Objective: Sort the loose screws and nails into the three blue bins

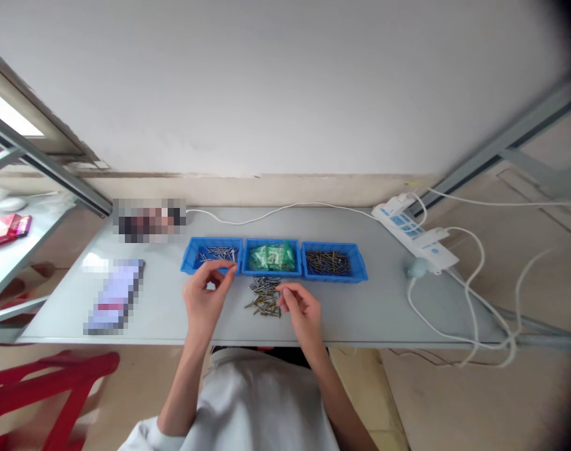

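My left hand [205, 294] is at the near right corner of the left blue bin [187, 263], thumb and index fingertip pinched together; whatever they hold is too small to make out. Silver screws [219, 253] lie loosely inside that bin. Beside the pile of mixed silver and brass-coloured screws [265, 294] is my right hand [304, 308], its fingertips closed at the pile's right edge. Anything between those fingers cannot be made out. The middle blue bin [272, 273] contains green-and-clear plastic packaging [272, 255]. Darker screws [330, 263] fill the right blue bin [360, 269].
On the grey table [360, 319], a blurred phone-like item [116, 295] lies left and another blurred object [148, 220] stands behind it. A white power strip [414, 238] with plugs and looping cables [473, 313] occupies the right side. A red stool [73, 382] is at lower left.
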Tool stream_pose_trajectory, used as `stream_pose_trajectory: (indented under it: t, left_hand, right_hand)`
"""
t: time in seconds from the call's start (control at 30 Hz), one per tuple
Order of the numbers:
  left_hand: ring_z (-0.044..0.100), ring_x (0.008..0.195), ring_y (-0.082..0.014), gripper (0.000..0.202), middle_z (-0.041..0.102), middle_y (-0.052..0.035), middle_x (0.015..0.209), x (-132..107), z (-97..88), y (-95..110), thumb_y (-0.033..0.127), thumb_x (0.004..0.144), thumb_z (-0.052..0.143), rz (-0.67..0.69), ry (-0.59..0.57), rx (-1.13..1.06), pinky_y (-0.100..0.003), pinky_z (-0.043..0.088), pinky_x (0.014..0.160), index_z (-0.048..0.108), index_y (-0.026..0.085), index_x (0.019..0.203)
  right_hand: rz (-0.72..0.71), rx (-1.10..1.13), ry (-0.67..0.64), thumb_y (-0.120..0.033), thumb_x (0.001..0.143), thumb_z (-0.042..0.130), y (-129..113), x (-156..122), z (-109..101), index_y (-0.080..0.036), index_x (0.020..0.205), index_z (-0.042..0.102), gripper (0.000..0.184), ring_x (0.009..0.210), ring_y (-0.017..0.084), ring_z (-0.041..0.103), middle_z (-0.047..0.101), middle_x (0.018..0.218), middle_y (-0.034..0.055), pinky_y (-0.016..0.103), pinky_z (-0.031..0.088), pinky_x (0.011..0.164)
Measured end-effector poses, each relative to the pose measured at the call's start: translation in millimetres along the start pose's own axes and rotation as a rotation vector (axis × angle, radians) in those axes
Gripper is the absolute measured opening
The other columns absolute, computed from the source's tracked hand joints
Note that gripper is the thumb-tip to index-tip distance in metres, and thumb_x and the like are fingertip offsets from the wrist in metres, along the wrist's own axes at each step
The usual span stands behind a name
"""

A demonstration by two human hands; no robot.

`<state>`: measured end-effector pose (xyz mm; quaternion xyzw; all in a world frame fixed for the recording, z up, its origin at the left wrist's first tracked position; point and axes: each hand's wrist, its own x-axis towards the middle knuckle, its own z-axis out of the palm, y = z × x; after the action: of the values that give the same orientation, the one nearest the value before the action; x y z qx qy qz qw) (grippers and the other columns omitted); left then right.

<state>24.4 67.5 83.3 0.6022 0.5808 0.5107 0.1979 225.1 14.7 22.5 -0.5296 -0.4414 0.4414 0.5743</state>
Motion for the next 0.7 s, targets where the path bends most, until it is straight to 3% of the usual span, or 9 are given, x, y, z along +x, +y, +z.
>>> stream_pose_trajectory:
  t: [0.1, 0.2, 0.33, 0.43, 0.53, 0.7]
  left_hand:
    - [0.050, 0.052, -0.0096, 0.015, 0.076, 0.0003, 0.080, 11, -8.8, -1, 0.036, 0.093, 0.074, 0.099, 0.032, 0.208, -0.023, 0.045, 0.058, 0.078, 0.022, 0.090]
    - [0.048, 0.051, -0.0094, 0.017, 0.075, 0.0013, 0.077, -5, -11.1, -10, 0.037, 0.096, 0.070, 0.139, 0.001, 0.282, -0.022, 0.045, 0.059, 0.078, 0.022, 0.094]
    - [0.051, 0.050, -0.0096, 0.022, 0.074, 0.0019, 0.079, -33, -7.2, -27, 0.039, 0.099, 0.062, 0.081, -0.343, 0.299, -0.021, 0.045, 0.058, 0.078, 0.025, 0.106]
    - [0.058, 0.056, -0.0117, 0.027, 0.074, 0.0001, 0.084, -39, -1.4, -32, 0.040, 0.101, 0.059, 0.024, -0.499, 0.317, -0.022, 0.046, 0.061, 0.075, 0.027, 0.119]
    - [0.062, 0.062, -0.0141, 0.024, 0.073, -0.0018, 0.087, -35, 4.7, -31, 0.038, 0.103, 0.056, 0.043, -0.532, 0.317, -0.023, 0.046, 0.062, 0.075, 0.027, 0.112]
    - [0.060, 0.061, -0.0136, 0.018, 0.074, -0.0021, 0.093, -32, 8.5, -29, 0.036, 0.104, 0.057, 0.094, -0.491, 0.287, -0.025, 0.045, 0.063, 0.071, 0.025, 0.101]
  right_hand:
    - [-0.004, -0.009, -0.005, -0.043, 0.101, 0.062, -1, 0, -1, -0.020, 0.098, 0.077, 0.028, 0.061, 0.016, 0.059, 0.069, 0.070, 0.0026, 0.027, 0.047, 0.059]
    - [-0.002, -0.008, -0.008, -0.043, 0.102, 0.061, -1, 0, -1, -0.021, 0.098, 0.077, 0.028, 0.062, 0.016, 0.059, 0.069, 0.070, 0.0025, 0.027, 0.047, 0.060]
    - [0.007, -0.013, -0.010, -0.044, 0.102, 0.062, 1, -1, -2, -0.021, 0.100, 0.077, 0.028, 0.063, 0.016, 0.059, 0.069, 0.071, 0.0028, 0.027, 0.048, 0.061]
    - [0.012, -0.025, -0.017, -0.045, 0.103, 0.062, 3, -1, -2, -0.020, 0.101, 0.077, 0.029, 0.064, 0.017, 0.060, 0.069, 0.072, 0.0032, 0.028, 0.049, 0.062]
    - [0.013, -0.028, -0.028, -0.045, 0.103, 0.062, 3, -1, -2, -0.020, 0.100, 0.077, 0.030, 0.064, 0.017, 0.061, 0.069, 0.072, 0.0032, 0.028, 0.049, 0.062]
    - [-0.002, -0.028, -0.015, -0.044, 0.103, 0.061, 1, 0, -1, -0.020, 0.100, 0.077, 0.029, 0.063, 0.016, 0.060, 0.069, 0.071, 0.0028, 0.027, 0.049, 0.061]
